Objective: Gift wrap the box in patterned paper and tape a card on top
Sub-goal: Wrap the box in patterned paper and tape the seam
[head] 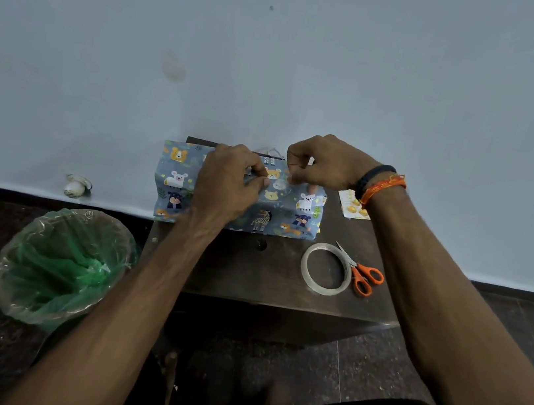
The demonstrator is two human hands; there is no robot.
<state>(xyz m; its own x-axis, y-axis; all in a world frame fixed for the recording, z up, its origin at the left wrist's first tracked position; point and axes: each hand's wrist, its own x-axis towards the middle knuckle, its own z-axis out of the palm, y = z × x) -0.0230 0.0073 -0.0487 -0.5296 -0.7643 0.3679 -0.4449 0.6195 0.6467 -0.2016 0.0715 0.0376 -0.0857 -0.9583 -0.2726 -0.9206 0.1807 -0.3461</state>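
Your brown bench point(247, 275) stands against the blue wall, with a green-lined bin point(61, 268) on the floor to its left. The box point(242, 195), covered in blue animal paper, lies at the back of the bench. Your left hand point(227, 182) rests on top of it and pinches the paper. Your right hand point(323, 162) pinches something small just above the paper; you cannot tell what. The tape point(325, 269) lies near the front right, touching the scissors point(361, 272). The card point(353, 205) lies beside your right wrist.
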